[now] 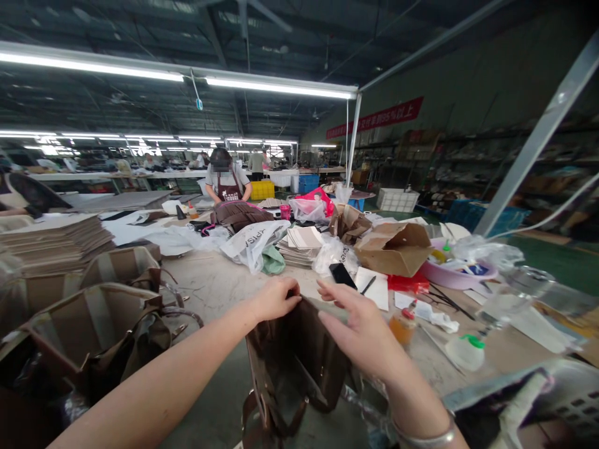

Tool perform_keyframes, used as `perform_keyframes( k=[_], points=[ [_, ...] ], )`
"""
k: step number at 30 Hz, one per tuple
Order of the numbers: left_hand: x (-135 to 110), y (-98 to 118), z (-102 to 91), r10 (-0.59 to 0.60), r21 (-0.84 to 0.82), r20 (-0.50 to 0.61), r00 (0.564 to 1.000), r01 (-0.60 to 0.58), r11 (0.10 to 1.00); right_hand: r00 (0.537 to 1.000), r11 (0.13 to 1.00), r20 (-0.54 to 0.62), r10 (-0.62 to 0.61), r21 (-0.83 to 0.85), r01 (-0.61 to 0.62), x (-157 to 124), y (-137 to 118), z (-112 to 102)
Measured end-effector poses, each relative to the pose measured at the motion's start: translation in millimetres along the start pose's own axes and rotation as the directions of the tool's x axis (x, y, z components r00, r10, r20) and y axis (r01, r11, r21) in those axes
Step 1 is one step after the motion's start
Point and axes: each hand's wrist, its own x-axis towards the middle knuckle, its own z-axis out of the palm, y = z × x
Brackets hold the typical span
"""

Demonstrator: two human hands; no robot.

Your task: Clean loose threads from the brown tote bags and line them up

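Note:
A dark brown handbag (322, 352) stands on the table in front of me, its mouth facing up and its straps hanging toward me. The far rim of the bag is pinched between the thumb and fingers of my left hand (276, 299). My right hand (358, 321) is at the bag's right rim, thumb and fingers spread apart, with nothing seen in its grasp. Part of that rim is hidden behind the right hand. More brown bags (93, 318) with straps are lined up to the left of my left forearm.
Stacked boards (56, 243) lie at left. Beyond the bag are a phone (342, 275), a notepad with a pen (373, 287) and plastic bags (255, 240). An orange glue bottle (402, 324), a green-capped bottle (465, 353) and a pink basin (458, 274) stand right. A co-worker (229, 181) is opposite.

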Motion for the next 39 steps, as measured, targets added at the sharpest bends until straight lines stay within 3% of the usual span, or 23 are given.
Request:
perform_keyframes(
  k=[3, 5, 7, 9, 11, 13, 15, 17, 20, 23, 30, 35, 39],
  points=[
    [-0.6, -0.3, 0.2, 0.007, -0.014, 0.028, 1.0, -0.007, 1.0, 0.987, 0.894, -0.157, 0.032, 0.445, 0.042, -6.1, -6.9, -28.9],
    [0.4, 0.5, 1.5, 0.016, -0.01, 0.038, 0.999, -0.015, 1.0, 0.952, 0.876, -0.294, 0.085, 0.477, 0.069, -4.9, -7.9, -38.4],
    [2.1, 1.0, 3.2, 0.011, -0.01, 0.035, 0.999, -0.011, 1.0, 0.942, 0.953, -0.324, 0.087, 0.302, 0.016, 2.6, -5.3, -32.2],
    [3.4, 0.5, 4.6, 0.006, -0.014, 0.033, 0.999, -0.005, 1.0, 0.982, 0.998, -0.176, 0.068, 0.002, -0.068, 13.4, 0.8, -10.9],
    [3.3, -1.2, 3.8, 0.006, -0.055, 0.042, 0.999, -0.003, 0.998, 0.993, 0.954, 0.043, 0.108, -0.286, -0.092, 23.1, 8.5, 18.0],
    [1.0, -3.8, -0.8, 0.01, -0.192, 0.052, 0.999, 0.0, 0.981, 0.964, 0.882, 0.165, 0.21, -0.457, -0.114, 28.5, 15.3, 44.9],
    [-4.2, -6.8, -9.8, 0.018, -0.386, 0.035, 0.999, -0.003, 0.923, 0.942, 0.829, 0.175, 0.286, -0.538, -0.152, 29.2, 20.0, 63.0],
    [-12.0, -9.2, -20.8, -0.019, -0.474, -0.031, 0.999, 0.002, 0.881, 0.94, 0.799, 0.134, 0.314, -0.572, -0.186, 27.1, 23.3, 70.9],
    [-25.2, -10.4, -32.4, -0.116, -0.308, -0.139, 0.984, 0.068, 0.949, 0.944, 0.78, 0.088, 0.318, -0.59, -0.208, 24.4, 27.2, 70.0],
    [-33.9, -6.8, -31.8, -0.131, -0.062, -0.162, 0.978, 0.122, 0.991, 0.948, 0.784, 0.096, 0.302, -0.591, -0.19, 24.8, 29.9, 66.5],
    [-30.0, 11.4, -18.4, -0.143, 0.302, -0.169, 0.975, 0.189, 0.934, 0.958, 0.791, 0.112, 0.264, -0.593, -0.149, 25.8, 34.9, 64.8],
    [-31.6, 8.4, -14.5, -0.17, 0.341, -0.189, 0.967, 0.227, 0.912, 0.964, 0.791, 0.094, 0.25, -0.594, -0.147, 25.4, 38.7, 63.3],
    [-33.2, 2.0, -13.6, -0.249, 0.232, -0.157, 0.956, 0.281, 0.931, 0.965, 0.797, 0.109, 0.241, -0.59, -0.132, 25.9, 38.4, 63.4]
  ],
)
